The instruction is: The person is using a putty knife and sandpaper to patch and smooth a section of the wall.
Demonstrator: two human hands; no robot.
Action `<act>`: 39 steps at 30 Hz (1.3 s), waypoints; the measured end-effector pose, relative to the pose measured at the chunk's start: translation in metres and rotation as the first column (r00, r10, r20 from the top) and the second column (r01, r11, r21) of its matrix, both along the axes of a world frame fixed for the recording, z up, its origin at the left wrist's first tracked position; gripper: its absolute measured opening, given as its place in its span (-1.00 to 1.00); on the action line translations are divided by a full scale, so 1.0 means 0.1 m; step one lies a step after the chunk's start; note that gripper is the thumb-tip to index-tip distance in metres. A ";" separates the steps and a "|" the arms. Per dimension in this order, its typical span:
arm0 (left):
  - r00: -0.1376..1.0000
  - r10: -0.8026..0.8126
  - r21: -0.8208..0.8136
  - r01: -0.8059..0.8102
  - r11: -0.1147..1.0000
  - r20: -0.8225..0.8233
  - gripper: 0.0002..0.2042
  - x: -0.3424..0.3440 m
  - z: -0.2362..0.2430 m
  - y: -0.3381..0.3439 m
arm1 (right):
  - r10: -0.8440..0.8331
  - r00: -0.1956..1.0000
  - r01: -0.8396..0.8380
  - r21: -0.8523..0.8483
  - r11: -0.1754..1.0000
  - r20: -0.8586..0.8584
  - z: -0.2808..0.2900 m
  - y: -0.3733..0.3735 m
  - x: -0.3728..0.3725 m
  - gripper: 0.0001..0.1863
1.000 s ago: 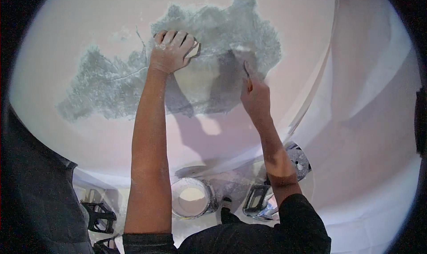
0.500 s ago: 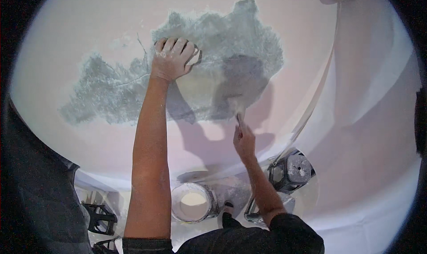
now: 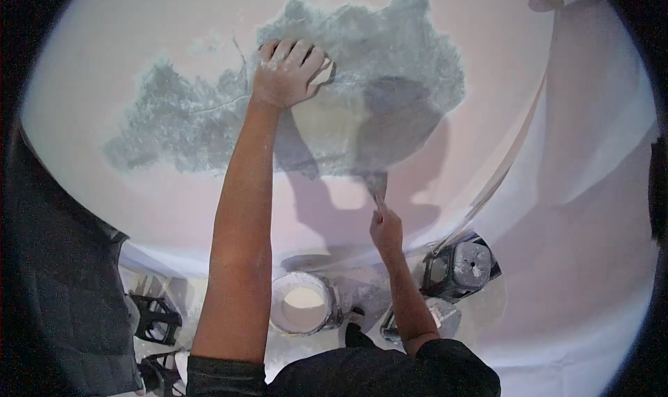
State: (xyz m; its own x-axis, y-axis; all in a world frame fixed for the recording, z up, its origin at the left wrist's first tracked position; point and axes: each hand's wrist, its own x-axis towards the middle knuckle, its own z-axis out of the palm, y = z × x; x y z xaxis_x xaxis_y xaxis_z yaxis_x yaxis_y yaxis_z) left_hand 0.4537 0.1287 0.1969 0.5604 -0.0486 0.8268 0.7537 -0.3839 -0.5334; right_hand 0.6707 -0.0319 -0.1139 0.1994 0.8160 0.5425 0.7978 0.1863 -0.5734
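Note:
High on the pale wall, my left hand is closed over a pale, flat-looking thing with a dark edge. Most of that thing is hidden under the fingers, so its kind is unclear. White dust coats the knuckles. Lower and to the right, my right hand grips a putty knife, its blade pointing up at the wall near the lower edge of a rough grey patch. A smoother beige area lies within the patch, below my left hand.
On the floor below stands a white bucket with pale material inside. A dusty stool stands to its right, with dark stools at the left. Pale sheeting hangs on the right; a dark cloth is on the left.
The putty knife in my right hand has moved down, off the grey patch to its lower edge. My left hand stays over the patch; the whole view has shifted slightly.

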 end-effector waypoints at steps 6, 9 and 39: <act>1.000 0.022 -0.026 -0.022 0.999 -0.018 -0.53 -0.10 -0.02 -0.03 | 0.031 0.984 -0.041 -0.055 0.998 -0.177 -0.45 -0.51 -0.26 -0.54; 0.999 0.045 -0.031 -0.045 0.999 -0.010 -0.60 -0.03 -0.01 -0.02 | 0.021 0.961 -0.034 -0.044 0.998 -0.276 -0.31 -0.53 -0.16 -0.54; 0.998 0.006 -0.009 -0.007 1.000 -0.056 -0.66 -0.05 0.03 -0.03 | 0.170 0.886 -0.135 0.111 0.985 -0.432 0.59 -0.45 -0.04 -0.52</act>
State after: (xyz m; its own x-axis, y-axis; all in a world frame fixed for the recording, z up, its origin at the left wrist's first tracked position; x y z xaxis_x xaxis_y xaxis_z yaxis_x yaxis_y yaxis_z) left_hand 0.4490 0.1258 0.2004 0.6064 -0.0377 0.7943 0.7250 -0.3840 -0.5717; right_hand 0.6666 -0.0774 -0.0546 0.3076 0.8158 0.4898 0.4272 0.3416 -0.8371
